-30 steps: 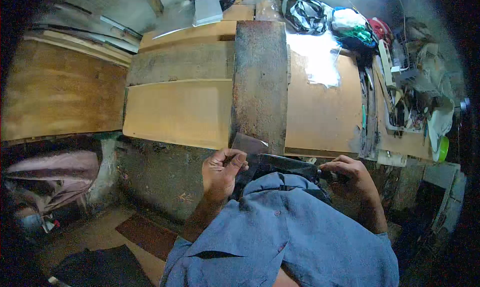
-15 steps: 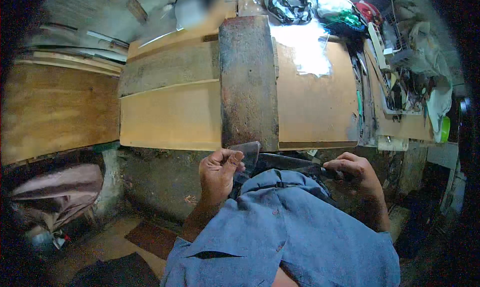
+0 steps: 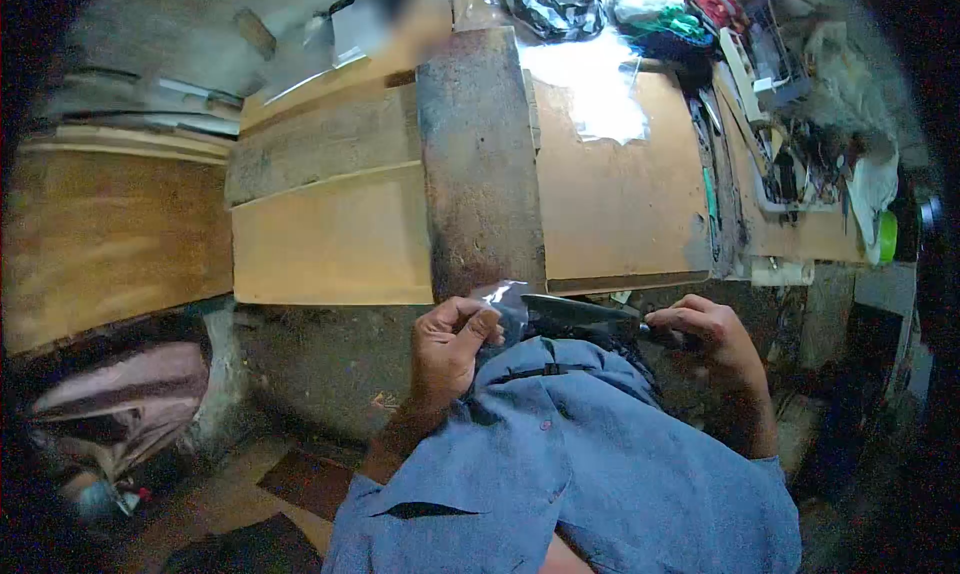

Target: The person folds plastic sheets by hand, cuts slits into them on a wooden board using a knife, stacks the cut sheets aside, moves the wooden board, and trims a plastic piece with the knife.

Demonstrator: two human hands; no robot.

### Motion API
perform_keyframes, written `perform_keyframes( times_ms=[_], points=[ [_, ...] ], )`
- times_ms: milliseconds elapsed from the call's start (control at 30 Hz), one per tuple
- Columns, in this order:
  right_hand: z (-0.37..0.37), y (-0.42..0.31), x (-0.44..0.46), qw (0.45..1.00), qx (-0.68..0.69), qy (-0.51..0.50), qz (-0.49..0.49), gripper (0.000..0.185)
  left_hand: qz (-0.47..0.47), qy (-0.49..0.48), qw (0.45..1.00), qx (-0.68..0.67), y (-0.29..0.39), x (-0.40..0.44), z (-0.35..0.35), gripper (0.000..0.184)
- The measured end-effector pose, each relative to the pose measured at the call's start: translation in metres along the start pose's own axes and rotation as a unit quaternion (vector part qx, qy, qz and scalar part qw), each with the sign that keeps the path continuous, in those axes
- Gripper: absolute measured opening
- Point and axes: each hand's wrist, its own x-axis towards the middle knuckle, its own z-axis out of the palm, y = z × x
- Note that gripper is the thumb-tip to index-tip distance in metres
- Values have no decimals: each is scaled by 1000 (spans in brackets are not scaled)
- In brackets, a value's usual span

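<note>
My left hand (image 3: 450,344) pinches a clear plastic sleeve (image 3: 508,299) between thumb and fingers, in front of my body. Wrapped round the dark handle of a large knife (image 3: 582,316) is my right hand (image 3: 708,332). The blade points left, and its tip is at the edge of the sleeve. Whether the tip is inside the sleeve or just beside it, I cannot tell. Both hands are just below the front edge of the workbench (image 3: 330,249).
A thick, stained wooden plank (image 3: 480,164) runs across the bench towards the back. Bright plastic sheeting (image 3: 605,99) lies at the back right, near a striped bag (image 3: 555,9). A tray of tools (image 3: 800,199) stands at the right. A brown cloth (image 3: 130,394) hangs low at the left.
The plastic sleeve and the knife tip have come closer together, my left hand shifting slightly right. The whole view has also moved a little.
</note>
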Motion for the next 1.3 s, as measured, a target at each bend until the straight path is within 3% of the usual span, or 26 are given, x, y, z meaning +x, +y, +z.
perform_keyframes(
  times_ms=[100, 267, 467, 633, 833, 1300],
  points=[
    [-5, 20, -19, 999, -5, 34, 20, 46, -37, -33, 999, -1, 0, 8, 13, 19],
    [-9, 26, -57, 988, 70, 129, -35, 51, -76, -94, 993, -8, 3, 24, 43, 23],
    [11, 47, -90, 979, 133, 156, 10, 52, -78, -150, 985, 22, 8, 38, 71, 24],
    [19, 61, -95, 971, 162, 174, 33, 50, -109, -177, 977, 55, 18, 38, 91, 13],
    [14, 66, -78, 981, 139, 133, 3, 52, -115, -242, 949, 165, 20, 38, 101, 8],
    [19, 47, -14, 989, 63, 107, -86, 44, -179, -281, 925, 185, 20, 35, 89, 13]
  ],
)
